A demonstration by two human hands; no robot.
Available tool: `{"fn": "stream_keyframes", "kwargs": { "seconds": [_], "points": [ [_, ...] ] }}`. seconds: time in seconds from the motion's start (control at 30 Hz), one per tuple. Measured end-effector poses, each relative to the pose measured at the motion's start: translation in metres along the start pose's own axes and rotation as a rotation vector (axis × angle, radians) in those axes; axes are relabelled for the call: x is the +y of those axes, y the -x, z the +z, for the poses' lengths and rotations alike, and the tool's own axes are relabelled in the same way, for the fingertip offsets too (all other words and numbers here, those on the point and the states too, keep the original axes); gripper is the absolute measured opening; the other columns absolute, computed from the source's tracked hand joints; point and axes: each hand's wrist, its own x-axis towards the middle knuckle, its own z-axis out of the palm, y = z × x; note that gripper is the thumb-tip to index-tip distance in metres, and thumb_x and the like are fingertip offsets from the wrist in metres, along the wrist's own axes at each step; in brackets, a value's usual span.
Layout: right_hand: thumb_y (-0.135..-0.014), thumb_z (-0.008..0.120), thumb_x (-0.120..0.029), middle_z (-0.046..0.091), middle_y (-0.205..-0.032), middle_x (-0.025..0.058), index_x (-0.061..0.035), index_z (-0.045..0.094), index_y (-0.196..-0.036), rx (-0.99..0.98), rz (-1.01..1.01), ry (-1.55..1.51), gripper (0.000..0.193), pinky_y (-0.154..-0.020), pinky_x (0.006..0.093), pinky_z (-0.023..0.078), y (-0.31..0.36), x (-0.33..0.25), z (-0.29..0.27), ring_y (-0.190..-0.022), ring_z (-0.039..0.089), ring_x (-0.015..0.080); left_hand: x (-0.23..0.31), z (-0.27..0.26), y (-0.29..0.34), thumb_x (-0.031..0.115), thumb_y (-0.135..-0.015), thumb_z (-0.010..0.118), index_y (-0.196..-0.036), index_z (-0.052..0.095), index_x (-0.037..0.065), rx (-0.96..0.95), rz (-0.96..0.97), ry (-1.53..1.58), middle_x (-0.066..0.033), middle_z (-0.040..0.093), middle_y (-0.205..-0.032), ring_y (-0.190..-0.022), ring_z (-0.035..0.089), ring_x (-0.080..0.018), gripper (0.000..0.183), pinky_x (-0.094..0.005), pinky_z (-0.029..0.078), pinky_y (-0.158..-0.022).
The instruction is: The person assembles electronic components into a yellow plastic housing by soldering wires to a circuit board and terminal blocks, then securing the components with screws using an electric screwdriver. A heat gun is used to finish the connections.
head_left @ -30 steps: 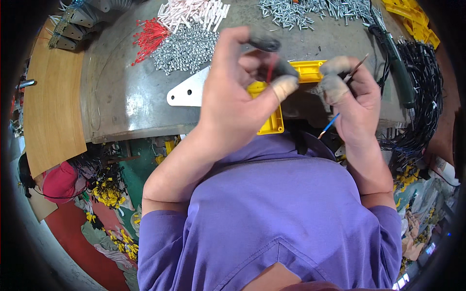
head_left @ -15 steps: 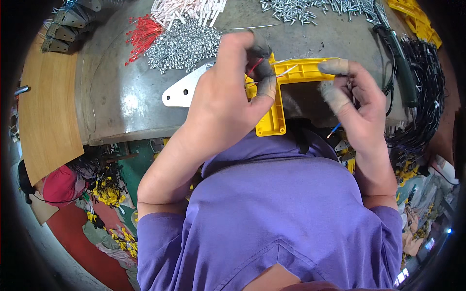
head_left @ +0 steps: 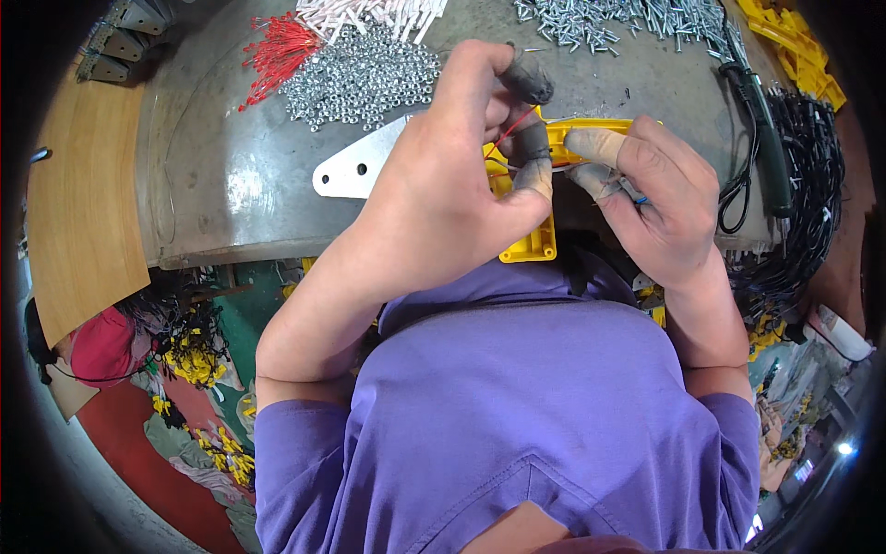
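Observation:
A yellow plastic housing (head_left: pixel 528 249), ribbed inside, lies at the table's near edge, partly covered by my hands. Over it my left hand (head_left: pixel 452 175) is closed in a pinch on thin wires; a red wire (head_left: pixel 512 132) crosses between its darkened fingertips. My right hand (head_left: pixel 660 189) has come close, its thumb and forefinger pinching the end of a white wire (head_left: pixel 563 168) that runs from the left fingers. A bit of blue wire (head_left: pixel 641 199) shows against the right fingers. To the left, a pale metal plate with holes (head_left: pixel 343 177) sticks out from behind my left hand.
Piles of metal nuts (head_left: pixel 360 78), red leads (head_left: pixel 277 60), white sleeves (head_left: pixel 374 11) and screws (head_left: pixel 628 20) lie at the back. On the right are a dark green tool handle (head_left: pixel 771 152) with a cord, black cables (head_left: pixel 812 175) and yellow housings (head_left: pixel 798 55).
My right hand has moved left to the left hand, and its fingers have closed on the white wire. The left hand and the yellow housing have shifted slightly right.

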Motion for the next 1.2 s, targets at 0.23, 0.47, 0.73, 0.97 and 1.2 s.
{"fn": "stream_keyframes", "kwargs": {
  "seconds": [0.23,0.47,0.73,0.97,1.2],
  "points": [
    [-0.056,0.068,0.002,0.050,-0.066,0.0051,-0.0066,0.064,-0.082,0.001,-0.047,0.019,0.028,-0.047,0.0327,0.041,-0.001,0.001,-0.001,-0.053,0.051,0.0219,0.001,0.000,-0.005,-0.006,-0.074,0.066,-0.128,0.030,0.000,-0.040,-0.002,-0.009,-0.0107,0.059,-0.097,-0.090,0.058,-0.0129,0.065,-0.0281,0.047,-0.084],
    [-0.080,0.065,-0.001,0.055,-0.069,0.0063,-0.0013,0.057,-0.090,0.139,0.459,-0.588,0.013,-0.052,0.0289,0.045,0.004,-0.017,0.009,-0.058,0.056,0.0187,-0.005,0.005,-0.005,-0.007,-0.076,0.068,-0.119,0.033,0.001,0.088,0.029,0.089,-0.0095,0.057,-0.097,-0.088,0.060,-0.0145,0.056,-0.0306,0.047,-0.087],
    [-0.084,0.064,-0.003,0.063,-0.077,0.0082,0.0013,0.056,-0.090,0.015,0.262,-0.332,0.012,-0.056,0.0259,0.048,0.005,-0.009,0.010,-0.064,0.061,0.0129,-0.010,0.015,0.001,-0.008,-0.078,0.065,-0.117,0.033,0.001,0.228,0.120,0.228,-0.0092,0.054,-0.101,-0.090,0.059,-0.0151,0.052,-0.0316,0.046,-0.090],
    [-0.078,0.068,-0.001,0.068,-0.081,0.0040,0.0017,0.063,-0.094,0.082,0.425,-0.460,0.017,-0.059,0.0199,0.051,0.004,-0.013,0.011,-0.070,0.064,0.0057,-0.013,0.013,0.003,-0.008,-0.080,0.063,-0.119,0.032,0.001,0.188,0.142,0.180,-0.0114,0.054,-0.103,-0.091,0.059,-0.0161,0.051,-0.0310,0.047,-0.088],
    [-0.076,0.069,-0.001,0.068,-0.079,0.0045,0.0013,0.065,-0.093,0.085,0.446,-0.414,0.017,-0.055,0.0191,0.049,0.001,-0.016,0.009,-0.065,0.062,0.0051,-0.013,0.011,0.004,-0.007,-0.081,0.064,-0.121,0.030,0.001,0.178,0.141,0.147,-0.0127,0.055,-0.103,-0.094,0.060,-0.0171,0.053,-0.0306,0.048,-0.087]
  ]
}}
